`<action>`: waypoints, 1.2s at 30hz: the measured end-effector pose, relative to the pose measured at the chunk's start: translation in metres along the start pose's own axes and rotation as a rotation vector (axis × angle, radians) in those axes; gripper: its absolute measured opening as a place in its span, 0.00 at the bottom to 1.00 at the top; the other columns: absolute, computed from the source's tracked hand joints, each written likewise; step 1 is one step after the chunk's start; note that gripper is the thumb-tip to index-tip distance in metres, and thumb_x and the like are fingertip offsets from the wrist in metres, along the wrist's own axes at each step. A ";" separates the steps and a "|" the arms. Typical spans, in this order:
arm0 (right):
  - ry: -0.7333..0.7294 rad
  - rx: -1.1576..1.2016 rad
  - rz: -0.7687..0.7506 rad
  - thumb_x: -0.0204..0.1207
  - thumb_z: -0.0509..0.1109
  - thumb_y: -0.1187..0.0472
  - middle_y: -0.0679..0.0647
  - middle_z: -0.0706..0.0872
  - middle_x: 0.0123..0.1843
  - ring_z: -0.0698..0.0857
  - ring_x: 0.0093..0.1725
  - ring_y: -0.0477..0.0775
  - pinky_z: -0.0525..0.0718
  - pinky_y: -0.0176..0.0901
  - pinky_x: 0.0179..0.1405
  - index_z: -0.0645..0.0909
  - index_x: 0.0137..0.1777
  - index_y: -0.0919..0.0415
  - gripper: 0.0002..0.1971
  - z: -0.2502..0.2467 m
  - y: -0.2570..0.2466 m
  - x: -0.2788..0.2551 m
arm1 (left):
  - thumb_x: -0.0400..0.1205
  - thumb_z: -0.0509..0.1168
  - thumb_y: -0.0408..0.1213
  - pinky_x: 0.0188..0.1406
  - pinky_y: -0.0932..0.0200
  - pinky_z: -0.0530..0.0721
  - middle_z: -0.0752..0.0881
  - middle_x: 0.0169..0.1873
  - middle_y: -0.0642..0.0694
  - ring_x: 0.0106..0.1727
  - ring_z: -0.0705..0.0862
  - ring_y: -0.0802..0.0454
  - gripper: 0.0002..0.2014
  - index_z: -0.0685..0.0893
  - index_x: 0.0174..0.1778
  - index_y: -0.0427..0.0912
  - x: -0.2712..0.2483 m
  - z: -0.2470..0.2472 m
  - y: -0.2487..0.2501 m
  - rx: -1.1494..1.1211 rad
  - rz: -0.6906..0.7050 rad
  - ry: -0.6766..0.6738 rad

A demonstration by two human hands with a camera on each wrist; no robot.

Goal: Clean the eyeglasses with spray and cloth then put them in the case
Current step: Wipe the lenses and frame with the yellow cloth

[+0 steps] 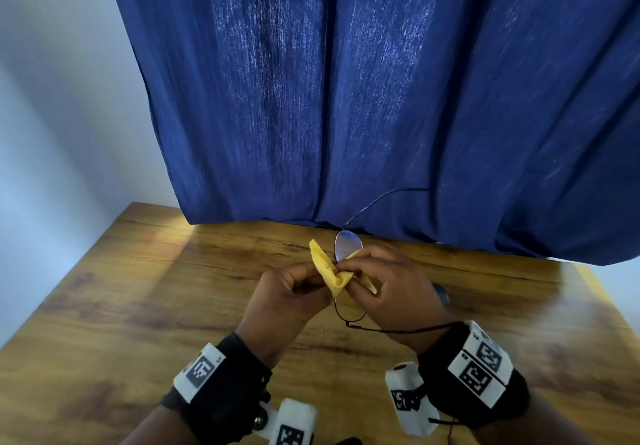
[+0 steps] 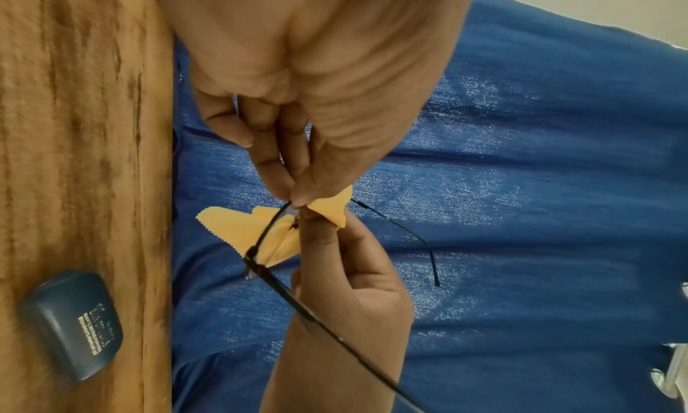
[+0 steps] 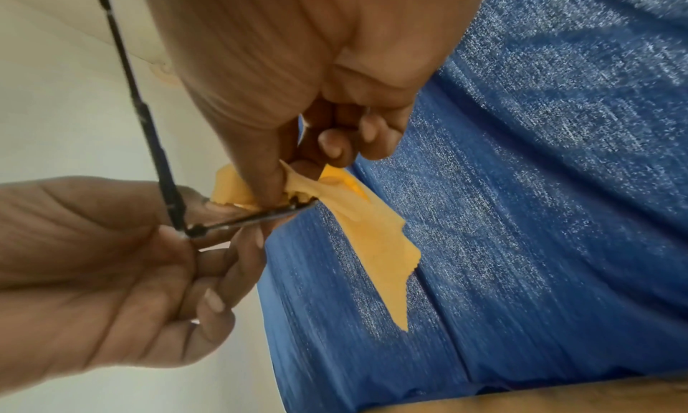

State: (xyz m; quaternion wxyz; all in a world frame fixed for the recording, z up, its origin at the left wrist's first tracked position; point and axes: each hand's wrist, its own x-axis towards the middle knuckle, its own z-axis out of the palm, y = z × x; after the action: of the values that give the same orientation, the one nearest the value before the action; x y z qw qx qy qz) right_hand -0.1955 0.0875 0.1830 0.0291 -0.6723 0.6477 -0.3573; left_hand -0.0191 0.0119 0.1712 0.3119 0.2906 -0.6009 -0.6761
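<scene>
**Both hands work a yellow cloth over thin-framed glasses above the table**

While the thin black wire-framed eyeglasses point(image 1: 348, 247) are held up over the wooden table point(image 1: 138, 288), both hands meet at the middle of the frame. The left hand point(image 1: 287, 292) has its fingers curled, thumb and forefinger pinching the frame close to the bridge, as the left wrist view shows point(image 2: 283, 166). The right hand point(image 1: 391, 285) pinches the small yellow cleaning cloth with a zigzag edge point(image 1: 327, 269) against the frame, thumb on one side and fingertips on the other; from the right wrist the cloth point(image 3: 372, 237) hangs loose below that pinch, folded over the rim.

One lens stands clear above the fingers in the head view, edge toward the dark blue curtain point(image 1: 381, 98) that hangs behind the table. The other lens sits below the hands, mostly hidden by them. One temple arm reaches up and away toward the curtain; the other runs back along the right wrist, past the black wristband point(image 1: 478, 375) with its white printed markers. A like band point(image 1: 214, 385) wraps the left wrist.

The eyeglasses touch nothing but the hands and the cloth; they are in the air, well above the tabletop. A dark blue hard case with small white lettering point(image 2: 71, 322) lies on the wood, apart from the hands, seen closed from the left wrist. In the head view only a dark rounded edge shows past the right hand, too little to tell what it is
</scene>
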 end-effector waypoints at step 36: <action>0.057 -0.126 0.102 0.77 0.76 0.54 0.39 0.84 0.44 0.80 0.42 0.42 0.80 0.43 0.36 0.88 0.51 0.46 0.04 -0.006 0.009 0.008 | 0.80 0.77 0.32 0.62 0.49 0.90 0.96 0.48 0.42 0.57 0.93 0.41 0.06 0.96 0.50 0.41 0.000 -0.001 -0.004 0.006 -0.109 0.118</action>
State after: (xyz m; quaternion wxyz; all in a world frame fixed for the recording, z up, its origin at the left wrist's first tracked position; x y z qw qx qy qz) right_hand -0.2067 0.0816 0.1869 -0.0137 -0.6283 0.7030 -0.3328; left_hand -0.0190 0.0117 0.1667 0.3085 0.3633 -0.5666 -0.6721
